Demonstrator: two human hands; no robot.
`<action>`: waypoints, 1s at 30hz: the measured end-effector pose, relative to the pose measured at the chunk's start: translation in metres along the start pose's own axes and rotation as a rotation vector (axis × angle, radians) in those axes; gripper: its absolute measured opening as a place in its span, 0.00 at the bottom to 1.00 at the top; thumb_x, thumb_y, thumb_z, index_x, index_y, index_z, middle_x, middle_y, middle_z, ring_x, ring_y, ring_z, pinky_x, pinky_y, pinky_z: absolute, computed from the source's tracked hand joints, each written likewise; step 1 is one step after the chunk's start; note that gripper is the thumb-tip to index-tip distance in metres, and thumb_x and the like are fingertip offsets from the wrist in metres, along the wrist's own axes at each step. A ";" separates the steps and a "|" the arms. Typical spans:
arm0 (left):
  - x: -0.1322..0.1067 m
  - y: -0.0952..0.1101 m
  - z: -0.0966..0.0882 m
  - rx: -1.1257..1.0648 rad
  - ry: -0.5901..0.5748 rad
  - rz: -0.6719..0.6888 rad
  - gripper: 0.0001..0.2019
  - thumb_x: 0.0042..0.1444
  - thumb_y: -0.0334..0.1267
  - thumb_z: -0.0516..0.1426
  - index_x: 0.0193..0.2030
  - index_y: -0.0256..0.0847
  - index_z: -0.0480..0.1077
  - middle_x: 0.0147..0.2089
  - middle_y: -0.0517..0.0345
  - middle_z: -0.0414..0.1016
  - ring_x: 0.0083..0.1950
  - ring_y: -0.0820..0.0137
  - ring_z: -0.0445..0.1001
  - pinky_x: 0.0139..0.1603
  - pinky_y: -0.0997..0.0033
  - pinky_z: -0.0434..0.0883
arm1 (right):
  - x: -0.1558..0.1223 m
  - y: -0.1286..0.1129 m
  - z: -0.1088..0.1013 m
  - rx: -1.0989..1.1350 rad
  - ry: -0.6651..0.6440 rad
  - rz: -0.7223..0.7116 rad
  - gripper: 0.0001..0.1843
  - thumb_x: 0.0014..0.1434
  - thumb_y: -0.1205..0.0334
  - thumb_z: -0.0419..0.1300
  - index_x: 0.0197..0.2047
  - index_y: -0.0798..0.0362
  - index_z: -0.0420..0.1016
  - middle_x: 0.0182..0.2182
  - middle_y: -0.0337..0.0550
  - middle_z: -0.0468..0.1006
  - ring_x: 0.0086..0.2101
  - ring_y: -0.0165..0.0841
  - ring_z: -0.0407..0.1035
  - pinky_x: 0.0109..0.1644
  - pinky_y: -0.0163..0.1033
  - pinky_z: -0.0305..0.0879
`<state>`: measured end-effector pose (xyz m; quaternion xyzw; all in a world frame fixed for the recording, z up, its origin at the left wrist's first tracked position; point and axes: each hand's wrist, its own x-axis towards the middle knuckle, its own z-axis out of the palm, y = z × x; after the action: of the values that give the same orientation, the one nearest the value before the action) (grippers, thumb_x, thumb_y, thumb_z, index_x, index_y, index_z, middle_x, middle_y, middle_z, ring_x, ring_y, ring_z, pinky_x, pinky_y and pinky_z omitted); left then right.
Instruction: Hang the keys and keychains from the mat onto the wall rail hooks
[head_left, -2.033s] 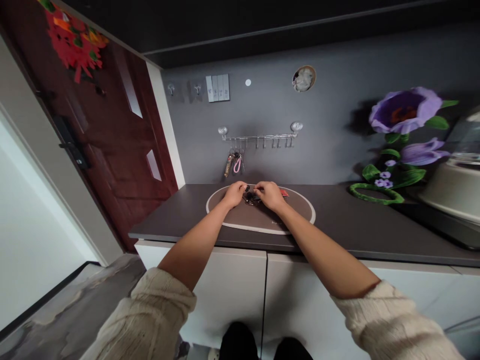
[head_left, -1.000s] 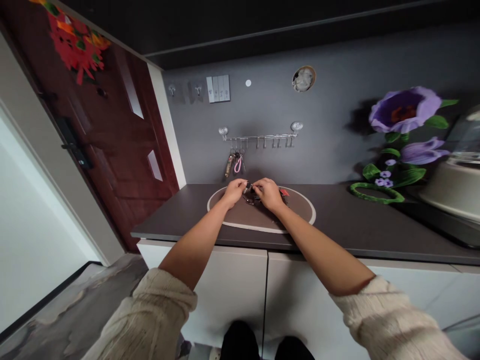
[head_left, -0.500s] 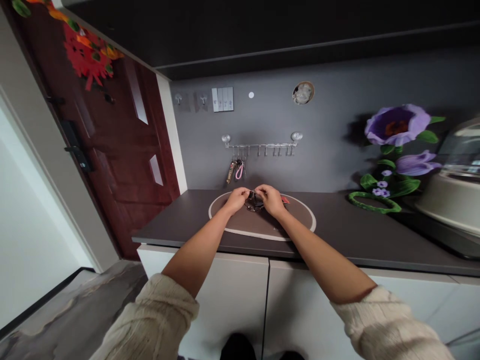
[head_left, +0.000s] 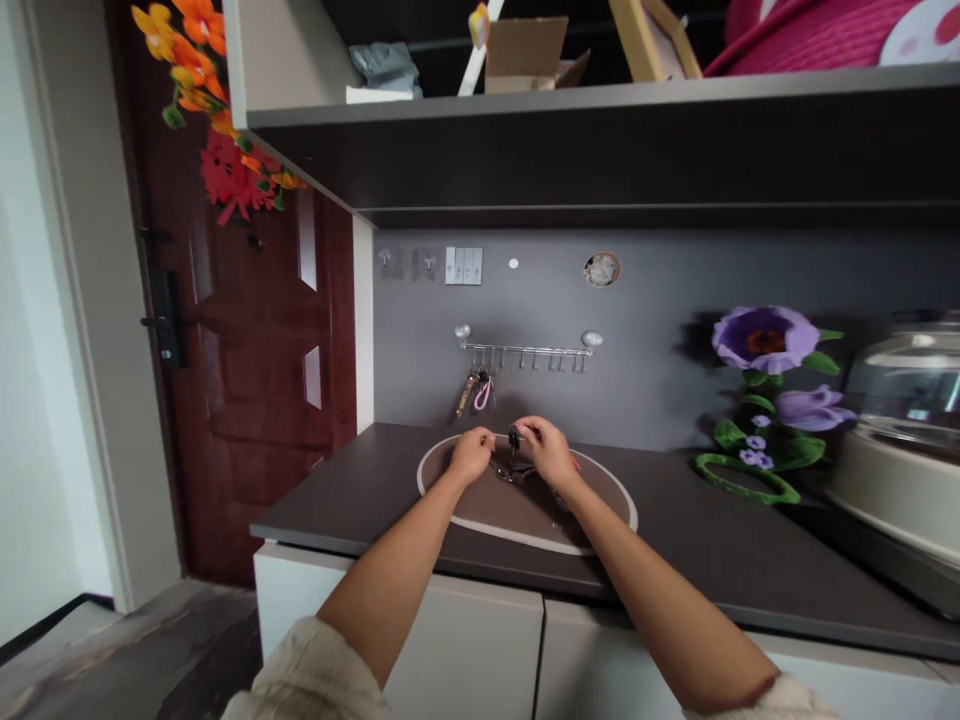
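Since the earlier view, the right hand [head_left: 548,450] had been raised a bit over the mat [head_left: 499,512]. Black keys [head_left: 514,440] were pinched in it, hung with their long side up and down over the mat's back middle, just left of that grip. They were nearer to it than to the left hand [head_left: 472,456], seen over the mat's back left. Whether anything was held there could not be told.

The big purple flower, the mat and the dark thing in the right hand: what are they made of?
Big purple flower: seems felt or plush, because its petals look dull and soft.
Mat: perhaps matte fabric or rubber; its brown top barely shines.
Dark thing: black, maybe plastic or metal; too small to tell.
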<state>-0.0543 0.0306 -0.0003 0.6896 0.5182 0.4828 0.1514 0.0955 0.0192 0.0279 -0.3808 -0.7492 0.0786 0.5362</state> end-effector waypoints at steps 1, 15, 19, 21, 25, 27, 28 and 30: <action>0.000 -0.001 0.000 0.036 0.018 -0.001 0.11 0.52 0.34 0.47 0.30 0.35 0.70 0.31 0.54 0.73 0.33 0.72 0.68 0.38 0.73 0.63 | 0.003 -0.001 0.000 -0.002 0.000 -0.001 0.11 0.53 0.60 0.49 0.31 0.55 0.71 0.32 0.44 0.75 0.34 0.32 0.67 0.40 0.37 0.60; 0.002 -0.013 0.005 0.062 0.082 -0.084 0.09 0.53 0.34 0.49 0.29 0.37 0.69 0.30 0.55 0.73 0.32 0.73 0.69 0.34 0.76 0.61 | 0.092 -0.010 0.009 -0.029 0.119 0.034 0.10 0.48 0.64 0.50 0.29 0.56 0.71 0.24 0.42 0.74 0.28 0.31 0.66 0.37 0.37 0.62; 0.005 -0.017 0.007 0.014 0.094 -0.105 0.10 0.52 0.35 0.48 0.29 0.37 0.70 0.29 0.55 0.73 0.31 0.73 0.69 0.33 0.75 0.62 | 0.115 -0.001 0.018 -0.061 0.179 0.076 0.10 0.47 0.66 0.49 0.27 0.56 0.71 0.23 0.41 0.73 0.27 0.30 0.66 0.36 0.36 0.62; 0.005 -0.017 0.007 0.010 0.088 -0.108 0.09 0.51 0.34 0.49 0.29 0.37 0.70 0.29 0.55 0.73 0.31 0.73 0.69 0.33 0.75 0.62 | 0.123 0.004 0.023 -0.071 0.199 0.093 0.10 0.46 0.67 0.48 0.27 0.56 0.70 0.23 0.41 0.72 0.26 0.29 0.66 0.36 0.36 0.62; 0.006 -0.017 0.008 -0.005 0.096 -0.104 0.09 0.50 0.32 0.49 0.28 0.37 0.70 0.29 0.55 0.73 0.32 0.73 0.69 0.34 0.75 0.62 | 0.135 0.011 0.030 -0.084 0.215 0.110 0.10 0.46 0.68 0.48 0.26 0.56 0.70 0.23 0.41 0.72 0.26 0.29 0.65 0.36 0.36 0.62; 0.007 -0.018 0.008 -0.013 0.102 -0.098 0.09 0.50 0.32 0.48 0.27 0.37 0.70 0.29 0.55 0.73 0.32 0.73 0.69 0.34 0.75 0.62 | 0.138 0.014 0.033 -0.092 0.223 0.133 0.11 0.46 0.68 0.48 0.26 0.56 0.71 0.23 0.41 0.73 0.26 0.29 0.65 0.36 0.36 0.62; 0.007 -0.018 0.008 -0.014 0.102 -0.096 0.09 0.50 0.32 0.48 0.27 0.37 0.70 0.29 0.55 0.73 0.31 0.73 0.69 0.33 0.75 0.62 | 0.140 0.015 0.035 -0.096 0.227 0.144 0.11 0.46 0.68 0.48 0.26 0.56 0.71 0.23 0.41 0.73 0.26 0.29 0.65 0.36 0.36 0.62; 0.008 -0.020 0.009 -0.018 0.098 -0.104 0.09 0.50 0.33 0.49 0.27 0.37 0.70 0.29 0.55 0.73 0.31 0.73 0.69 0.33 0.75 0.62 | 0.142 0.017 0.037 -0.101 0.231 0.151 0.11 0.45 0.68 0.48 0.26 0.56 0.71 0.23 0.41 0.73 0.26 0.28 0.66 0.36 0.35 0.62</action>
<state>-0.0582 0.0478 -0.0146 0.6358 0.5556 0.5122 0.1569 0.0527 0.1345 0.1090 -0.4691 -0.6548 0.0366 0.5915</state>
